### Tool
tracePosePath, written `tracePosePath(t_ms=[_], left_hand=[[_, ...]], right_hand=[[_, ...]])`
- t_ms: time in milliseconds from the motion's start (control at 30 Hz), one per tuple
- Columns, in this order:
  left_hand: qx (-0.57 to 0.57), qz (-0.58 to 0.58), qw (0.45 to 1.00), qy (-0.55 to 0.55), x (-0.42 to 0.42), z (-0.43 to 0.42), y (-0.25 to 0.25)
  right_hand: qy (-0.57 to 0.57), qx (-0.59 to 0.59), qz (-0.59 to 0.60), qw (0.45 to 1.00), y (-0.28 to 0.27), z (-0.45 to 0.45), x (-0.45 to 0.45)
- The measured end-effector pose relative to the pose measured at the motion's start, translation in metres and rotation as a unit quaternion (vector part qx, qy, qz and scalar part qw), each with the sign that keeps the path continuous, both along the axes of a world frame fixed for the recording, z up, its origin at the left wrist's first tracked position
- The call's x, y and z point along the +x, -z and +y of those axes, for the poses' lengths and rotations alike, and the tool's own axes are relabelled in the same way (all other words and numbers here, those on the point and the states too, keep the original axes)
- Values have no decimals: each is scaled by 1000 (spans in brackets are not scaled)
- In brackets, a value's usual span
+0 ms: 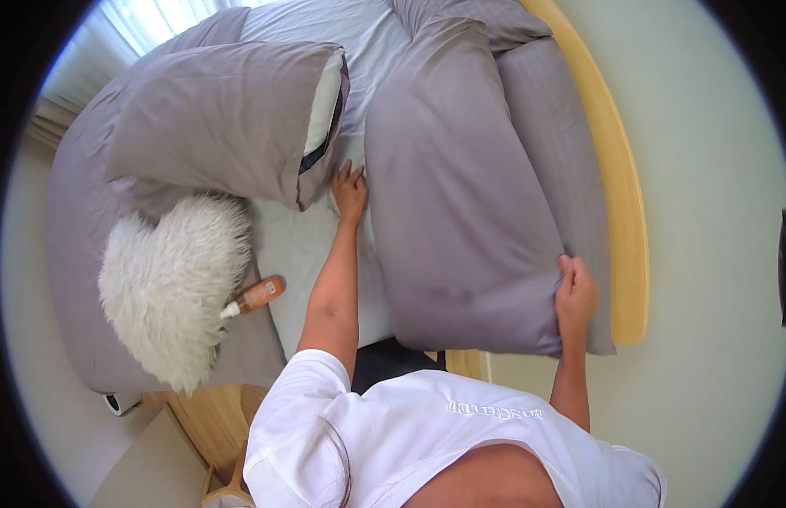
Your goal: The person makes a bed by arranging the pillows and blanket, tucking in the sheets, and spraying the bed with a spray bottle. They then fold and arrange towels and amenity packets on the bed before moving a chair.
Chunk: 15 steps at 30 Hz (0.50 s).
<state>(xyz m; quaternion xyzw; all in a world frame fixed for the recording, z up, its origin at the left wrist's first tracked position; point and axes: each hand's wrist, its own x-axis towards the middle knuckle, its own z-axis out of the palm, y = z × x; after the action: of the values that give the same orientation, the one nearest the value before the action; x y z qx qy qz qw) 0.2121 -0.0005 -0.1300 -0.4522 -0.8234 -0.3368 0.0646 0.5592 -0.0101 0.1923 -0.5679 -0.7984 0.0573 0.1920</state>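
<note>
My right hand (577, 294) is closed on the edge of a large grey-mauve pillow (461, 186), at the corner nearest the headboard. That pillow lies lengthwise on the bed, partly over another grey pillow (550, 118). My left hand (351, 195) rests on the pale bed sheet (372, 51), fingers apart and holding nothing. Just beside its fingertips is the open end of a second pillow in a grey case (215, 118), where white filling and a dark lining show.
A shaggy white heart-shaped cushion (168, 288) lies on the grey duvet (80, 254) at the left. An orange bottle with a white top (259, 294) touches it. A curved wooden headboard (628, 237) runs along the right, against the wall (706, 169). Curtains (96, 68) hang at the upper left.
</note>
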Motion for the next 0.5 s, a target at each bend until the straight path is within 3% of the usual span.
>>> tracePosePath(t_ms=[33,67,133,200,233,300,400,467,500], left_hand=[[97,-248,964,21,-1,4,-15],[186,-481,855,44,4,7,-31],[228,-456,860,25,32,6,-98],[236,-236,936,113,55,5,-150],[241,-225,937,117,66,4,-179],[108,-178,968,138,87,8,-226],[56,-109,975,183,95,44,-265],[44,-105,976,186,87,81,-276],[28,-111,976,185,82,105,-278]], right_hand=[[30,9,25,999,4,0,7],[61,19,47,997,1,-3,12],[60,-3,6,998,-7,-13,18],[57,-24,-25,998,-18,-28,17],[15,-56,13,998,-33,-41,18],[-32,-75,62,995,-47,-63,30],[-89,-18,76,993,-45,-91,61],[-1,-123,87,989,-28,-100,89],[-4,-118,92,989,-24,-103,99]])
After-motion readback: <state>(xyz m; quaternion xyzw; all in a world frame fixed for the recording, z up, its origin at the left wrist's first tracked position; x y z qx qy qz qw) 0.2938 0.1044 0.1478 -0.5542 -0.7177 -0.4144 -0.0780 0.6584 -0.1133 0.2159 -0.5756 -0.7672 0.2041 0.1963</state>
